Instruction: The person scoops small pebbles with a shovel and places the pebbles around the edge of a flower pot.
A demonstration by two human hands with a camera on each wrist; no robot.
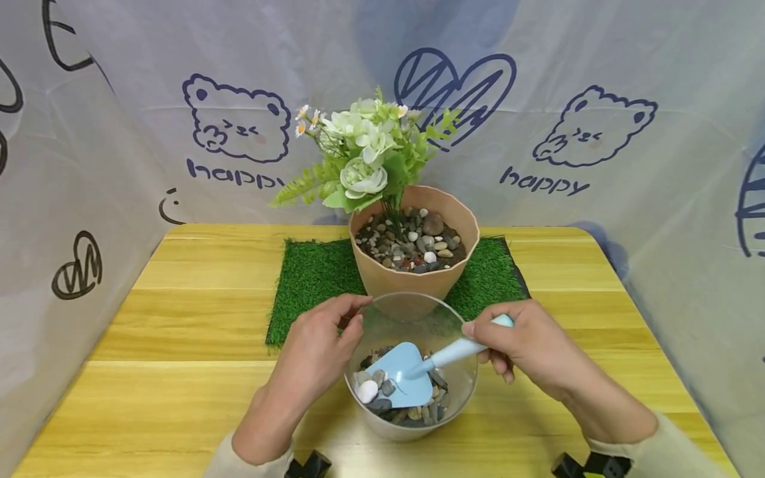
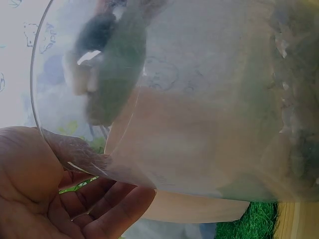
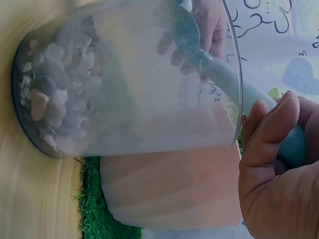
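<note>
A clear container (image 1: 412, 428) holds several pebbles (image 1: 415, 413) at its bottom. My left hand (image 1: 319, 348) grips its upper left side at the rim, the fingers curved around the wall in the left wrist view. My right hand (image 1: 526, 342) pinches the handle of a light blue scoop (image 1: 412, 375) at the container's right rim. The scoop's blade is inside, above the pebbles, with several white and grey stones (image 1: 367, 390) at its lower left edge. In the right wrist view the scoop's handle (image 3: 232, 82) crosses the rim, with the blade seen through the clear wall.
Directly behind the container stands a peach flowerpot (image 1: 412, 282) with stones, white flowers (image 1: 362, 178) and green leaves. The pot is on a green turf mat (image 1: 317, 279) on the wooden table (image 1: 149, 392). A patterned curtain (image 1: 335, 53) surrounds the back and sides.
</note>
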